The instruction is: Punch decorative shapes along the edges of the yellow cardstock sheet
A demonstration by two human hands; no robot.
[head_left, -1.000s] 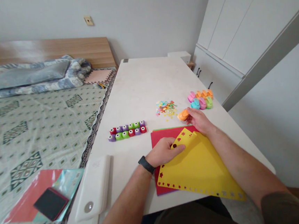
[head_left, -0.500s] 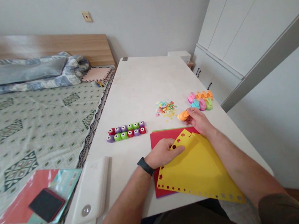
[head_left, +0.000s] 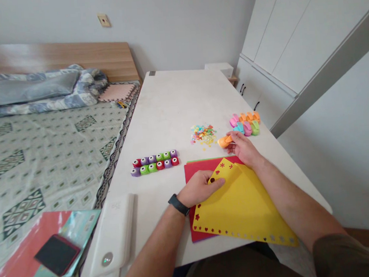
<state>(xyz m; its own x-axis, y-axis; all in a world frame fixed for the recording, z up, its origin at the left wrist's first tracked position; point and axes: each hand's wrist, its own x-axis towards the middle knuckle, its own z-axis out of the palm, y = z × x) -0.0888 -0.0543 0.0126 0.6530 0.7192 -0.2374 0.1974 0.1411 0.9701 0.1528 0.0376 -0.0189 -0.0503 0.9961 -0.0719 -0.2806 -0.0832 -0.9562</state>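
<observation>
My left hand (head_left: pixel 199 188) pinches the left corner of a yellow foam sheet (head_left: pixel 242 204) with punched shapes along its edges; the sheet lies tilted over a red sheet (head_left: pixel 196 169) on the white table (head_left: pixel 172 109). My right hand (head_left: pixel 243 147) reaches past the sheet's far corner, its fingers closed on an orange craft punch (head_left: pixel 225 141) that rests on the table. A small pile of coloured punched-out bits (head_left: pixel 203 134) lies just left of the punch.
A cluster of larger punches in pink, orange, teal and green (head_left: pixel 247 123) sits near the right table edge. Two rows of small punches (head_left: pixel 154 162) lie to the left. A white device (head_left: pixel 113 235) rests at the near left corner. A bed with papers and a phone (head_left: pixel 56 254) stands on the left.
Both hands stay where they were, the left on the yellow sheet, the right on the orange punch. Only the view has shifted slightly.
</observation>
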